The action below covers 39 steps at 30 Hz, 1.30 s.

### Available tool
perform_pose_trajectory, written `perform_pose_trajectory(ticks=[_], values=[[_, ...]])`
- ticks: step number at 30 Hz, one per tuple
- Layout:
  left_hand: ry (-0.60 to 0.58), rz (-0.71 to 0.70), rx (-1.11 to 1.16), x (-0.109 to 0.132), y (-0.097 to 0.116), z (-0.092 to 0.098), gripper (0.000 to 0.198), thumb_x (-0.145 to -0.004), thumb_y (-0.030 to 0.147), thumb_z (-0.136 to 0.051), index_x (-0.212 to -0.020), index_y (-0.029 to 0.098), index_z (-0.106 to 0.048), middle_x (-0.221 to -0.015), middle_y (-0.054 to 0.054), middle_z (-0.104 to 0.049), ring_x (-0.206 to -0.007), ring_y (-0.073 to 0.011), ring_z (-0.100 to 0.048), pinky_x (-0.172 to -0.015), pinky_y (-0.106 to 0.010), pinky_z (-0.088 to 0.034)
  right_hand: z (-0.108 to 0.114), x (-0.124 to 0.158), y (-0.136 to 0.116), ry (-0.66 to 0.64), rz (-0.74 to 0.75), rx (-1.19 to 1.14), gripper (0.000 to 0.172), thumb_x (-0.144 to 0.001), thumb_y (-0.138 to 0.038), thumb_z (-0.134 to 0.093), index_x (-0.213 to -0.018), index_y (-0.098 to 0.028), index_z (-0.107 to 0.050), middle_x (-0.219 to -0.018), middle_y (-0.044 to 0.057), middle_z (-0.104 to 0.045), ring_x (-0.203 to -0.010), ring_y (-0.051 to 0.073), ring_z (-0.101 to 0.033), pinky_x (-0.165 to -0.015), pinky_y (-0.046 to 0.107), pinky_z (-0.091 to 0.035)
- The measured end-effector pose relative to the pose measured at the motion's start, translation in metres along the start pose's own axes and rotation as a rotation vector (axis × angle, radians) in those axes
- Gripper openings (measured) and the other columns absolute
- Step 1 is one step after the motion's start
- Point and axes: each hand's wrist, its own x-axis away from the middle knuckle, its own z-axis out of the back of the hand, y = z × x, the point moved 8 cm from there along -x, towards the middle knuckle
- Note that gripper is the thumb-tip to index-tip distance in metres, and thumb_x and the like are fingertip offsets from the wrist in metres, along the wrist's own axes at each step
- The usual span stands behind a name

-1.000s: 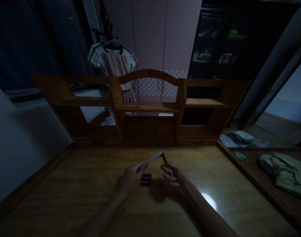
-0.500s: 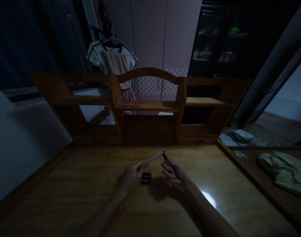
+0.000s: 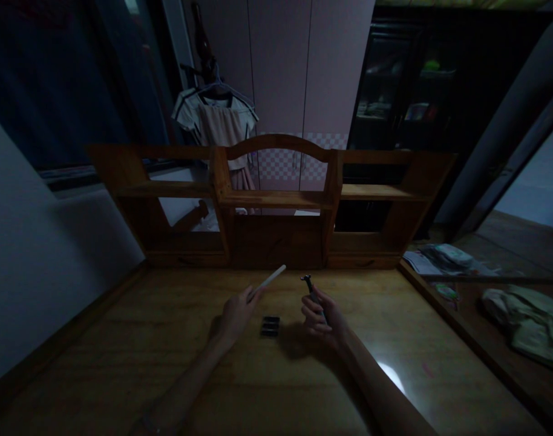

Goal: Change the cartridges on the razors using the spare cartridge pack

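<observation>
My left hand (image 3: 235, 313) is closed round the lower end of a slim white stick (image 3: 273, 276), which slants up to the right above the table. In my right hand (image 3: 322, 315), fingers wrap the grey handle of a small tool with a dark T-shaped head (image 3: 306, 278); the dim light hides its exact kind. Its head is apart from the stick's tip, to the right and slightly lower. Between and below the hands, a small group of short black pieces (image 3: 270, 326) lies in a stack of rows on the wooden table (image 3: 204, 375).
A wooden shelf unit (image 3: 276, 198) stands along the table's far edge. At the right, beyond a raised wooden edge (image 3: 435, 306), lie papers with a plastic bag (image 3: 444, 257) and a pale green cloth (image 3: 530, 327). A white wall (image 3: 77, 260) borders the left.
The white stick and the tool's head, which met at their tips, have come apart. My left hand has shifted left with the stick. The view has also moved slightly.
</observation>
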Motion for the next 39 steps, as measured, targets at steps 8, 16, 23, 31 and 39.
perform_pose_trajectory(ticks=[8, 16, 23, 31, 39], values=[[-0.007, 0.066, -0.033, 0.021, -0.019, 0.031, 0.024, -0.089, 0.036, -0.035, -0.095, 0.018, -0.050, -0.077, -0.005, -0.064, -0.067, -0.0159, -0.061, -0.059, -0.023, -0.037, 0.010, 0.000, -0.015, 0.077, 0.152, 0.011, 0.046, -0.089, -0.045, -0.044, -0.059, -0.021, -0.020, -0.042, -0.011, -0.030, -0.025, 0.003, -0.014, -0.032, 0.019, -0.018], [-0.266, 0.249, -0.091, 0.079, -0.051, 0.010, 0.033, -0.088, 0.040, -0.030, -0.085, 0.017, -0.054, -0.054, 0.000, -0.059, -0.048, -0.0141, -0.056, -0.048, -0.022, -0.031, 0.015, 0.002, -0.023, 0.079, 0.236, -0.024, 0.046, -0.091, -0.044, -0.041, -0.056, -0.019, -0.023, -0.041, -0.010, -0.030, -0.025, 0.003, -0.018, -0.033, 0.019, -0.021], [-0.296, 0.185, -0.191, 0.080, -0.040, 0.013, 0.030, -0.082, 0.041, -0.042, -0.074, 0.017, -0.060, -0.068, -0.003, -0.064, -0.063, -0.0150, -0.059, -0.056, -0.022, -0.033, 0.018, 0.003, -0.025, 0.049, 0.254, -0.061, 0.044, -0.091, -0.044, -0.039, -0.057, -0.019, -0.026, -0.042, -0.009, -0.033, -0.025, 0.003, -0.020, -0.034, 0.018, -0.024], [-0.334, 0.203, -0.182, 0.079, -0.040, 0.013, 0.037, -0.078, 0.050, -0.046, -0.070, 0.016, -0.059, -0.068, -0.003, -0.063, -0.064, -0.0172, -0.057, -0.055, -0.024, -0.030, 0.018, 0.002, -0.028, 0.048, 0.263, -0.048, 0.043, -0.091, -0.043, -0.038, -0.056, -0.019, -0.027, -0.041, -0.009, -0.032, -0.025, 0.003, -0.018, -0.034, 0.019, -0.023], [-0.363, 0.241, -0.154, 0.078, -0.052, 0.009, 0.039, -0.074, 0.054, -0.050, -0.069, 0.017, -0.059, -0.066, -0.003, -0.063, -0.063, -0.0178, -0.057, -0.054, -0.025, -0.029, 0.023, 0.004, -0.028, 0.091, 0.274, -0.050, 0.041, -0.091, -0.043, -0.038, -0.058, -0.019, -0.030, -0.042, -0.009, -0.033, -0.026, 0.004, -0.019, -0.035, 0.019, -0.022]])
